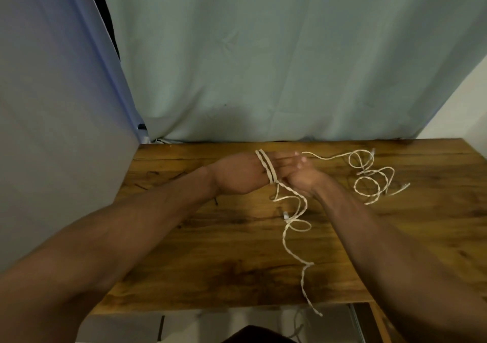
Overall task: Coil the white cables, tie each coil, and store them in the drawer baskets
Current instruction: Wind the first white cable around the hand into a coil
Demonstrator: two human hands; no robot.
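Observation:
A white braided cable (295, 216) is wound in a few turns around my left hand (245, 171), which is held flat with fingers stretched to the right over the wooden table (210, 250). My right hand (303, 181) sits just beside those fingers, curled around the cable where it leaves the turns. From there the cable drops in loose loops down the table and hangs over the front edge. A second white cable (369, 181) lies in tangled loops at the back right of the table, untouched.
A pale green cloth (290, 65) hangs behind the table, and a grey panel (52, 131) stands along the left side. Below the table's front edge I see light floor and a dark shape. No drawer or basket is in view.

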